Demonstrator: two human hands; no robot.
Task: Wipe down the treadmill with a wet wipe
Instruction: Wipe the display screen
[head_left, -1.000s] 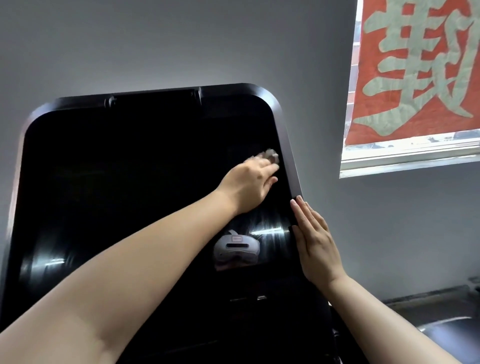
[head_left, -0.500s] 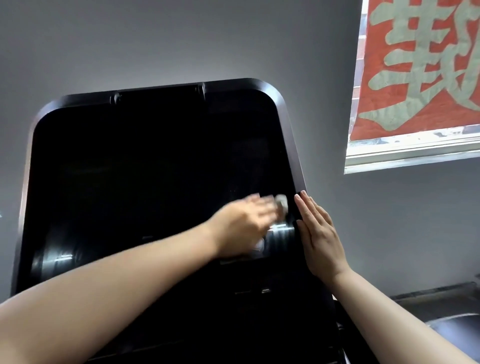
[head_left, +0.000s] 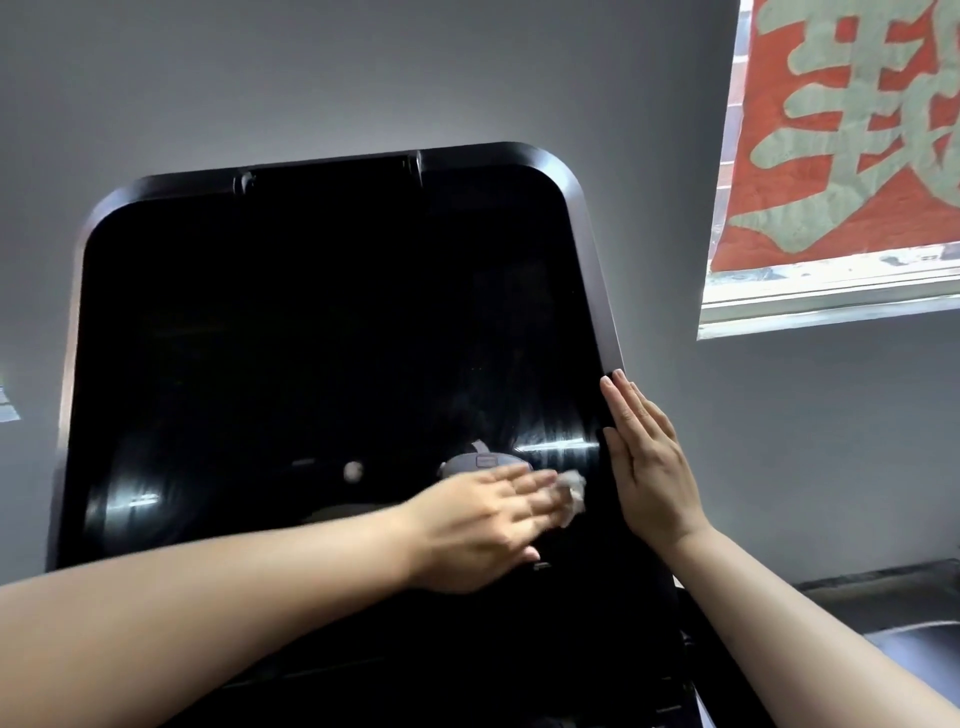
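The treadmill's large black glossy screen (head_left: 322, 338) fills the middle of the view, tilted back, with a rounded dark frame. My left hand (head_left: 478, 525) lies on the lower right part of the screen, blurred by motion, and presses a small white wet wipe (head_left: 571, 493) under its fingertips. My right hand (head_left: 649, 467) rests flat, fingers straight and together, against the screen's right edge. Shiny streaks show on the glass just above the wipe.
A grey wall stands behind the screen. At the upper right is a window with a white sill (head_left: 831, 306) and a red banner (head_left: 857, 130) with pale characters. A dark ledge (head_left: 893, 587) and another dark machine part lie at the lower right.
My left hand has moved down the right side of the screen with the wipe, from near mid-height to the lower part. My right hand has stayed on the right edge.
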